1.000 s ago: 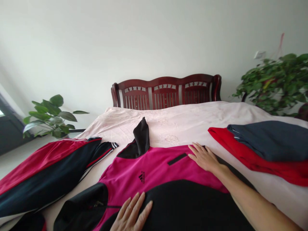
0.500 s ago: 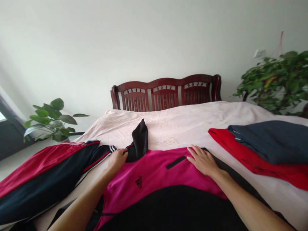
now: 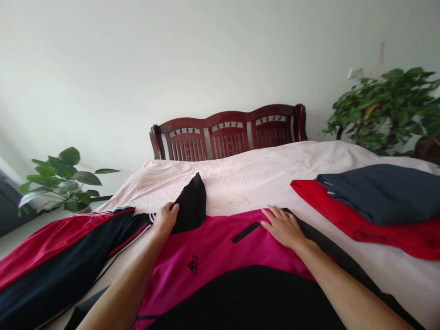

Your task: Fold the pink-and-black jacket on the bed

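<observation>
Pink-and-black jacket lies flat on the bed, front up, logo on the chest, black lower panel nearest the camera. Left hand at the jacket's top left edge, fingers closed on the black collar, which sticks up in a point toward the headboard. Right hand rests flat and open on the jacket's upper right, fingers spread, gripping nothing, just beside a black chest stripe. Red-and-navy jacket sprawls on the left, its striped cuff just beside the left hand, possibly touching it, can't tell. Folded stack on the right, well apart from the right hand: navy garment on top of a red garment. Bare pale sheet between the collar and headboard. Leafy plant left of the bed, bushier plant far right, plain white wall behind.
</observation>
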Available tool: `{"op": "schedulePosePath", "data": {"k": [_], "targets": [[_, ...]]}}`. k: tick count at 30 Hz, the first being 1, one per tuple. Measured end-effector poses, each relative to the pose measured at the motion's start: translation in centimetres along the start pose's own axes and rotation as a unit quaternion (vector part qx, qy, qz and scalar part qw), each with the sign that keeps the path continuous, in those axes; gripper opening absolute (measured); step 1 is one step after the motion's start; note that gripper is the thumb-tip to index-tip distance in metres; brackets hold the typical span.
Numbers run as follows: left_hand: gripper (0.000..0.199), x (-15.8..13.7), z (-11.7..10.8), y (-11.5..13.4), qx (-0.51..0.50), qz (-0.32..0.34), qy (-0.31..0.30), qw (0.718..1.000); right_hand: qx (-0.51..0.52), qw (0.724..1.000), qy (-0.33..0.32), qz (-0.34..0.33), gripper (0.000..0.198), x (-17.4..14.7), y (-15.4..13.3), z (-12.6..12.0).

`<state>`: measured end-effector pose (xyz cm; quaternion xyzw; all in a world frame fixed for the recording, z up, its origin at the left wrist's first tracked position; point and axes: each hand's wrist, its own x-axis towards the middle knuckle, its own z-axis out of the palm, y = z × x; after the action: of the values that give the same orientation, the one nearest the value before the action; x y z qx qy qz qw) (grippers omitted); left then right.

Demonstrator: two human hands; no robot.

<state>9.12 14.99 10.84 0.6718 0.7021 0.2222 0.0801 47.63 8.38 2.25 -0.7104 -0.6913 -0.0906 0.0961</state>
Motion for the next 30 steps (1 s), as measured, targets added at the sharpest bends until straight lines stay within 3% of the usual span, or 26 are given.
{"op": "schedulePosePath", "data": {"k": [3,4,6,7,9,12,14,17,21,23,27,30], "targets": [[0.021,-5.1,0.6,2.7,-0.009,0.17,-0.05,0.984,0.004,1.0,0.008,0.007,0.051,0.2,-0.1,0.2],[0.021,-7.0,1.0,3.3,-0.001,0.271,-0.104,0.957,0.007,1.0,0.013,0.009,0.05,0.2,-0.1,0.3],[0.028,-10.0,1.9,3.7,0.013,0.343,-0.172,0.923,0.015,0.999,0.032,0.006,0.048,0.1,-0.1,0.4],[0.033,-10.9,2.3,3.6,0.012,0.342,-0.188,0.921,0.02,0.999,0.044,0.001,0.046,0.0,-0.1,0.4],[0.041,-11.3,2.9,3.1,-0.016,0.267,-0.187,0.945,0.028,0.996,0.079,-0.015,0.042,-0.2,-0.2,0.2],[0.045,-9.6,2.9,2.6,-0.062,0.156,-0.168,0.971,0.038,0.991,0.125,-0.041,0.037,-0.4,-0.6,-0.1],[0.046,-8.5,2.5,2.9,-0.061,0.13,-0.15,0.978,0.044,0.988,0.137,-0.053,0.035,-0.5,-0.9,-0.2],[0.049,-8.4,2.3,4.4,-0.032,0.131,-0.122,0.983,0.049,0.988,0.136,-0.057,0.034,-0.5,-1.2,-0.2],[0.068,-10.2,3.5,6.0,0.025,0.212,-0.119,0.97,0.061,0.988,0.135,-0.047,0.034,-0.3,-1.2,-0.1],[0.061,-10.2,4.3,5.8,0.009,0.212,-0.116,0.97,0.071,0.987,0.133,-0.045,0.035,-0.2,-1.1,-0.1],[0.034,-6.5,3.5,3.2,-0.068,0.146,-0.072,0.984,0.086,0.987,0.135,-0.019,0.036,0.1,-0.8,-0.5],[0.039,-2.0,0.9,-0.3,-0.104,0.056,0.005,0.993,0.09,0.987,0.129,0.025,0.038,0.4,-0.3,-0.8]]}}
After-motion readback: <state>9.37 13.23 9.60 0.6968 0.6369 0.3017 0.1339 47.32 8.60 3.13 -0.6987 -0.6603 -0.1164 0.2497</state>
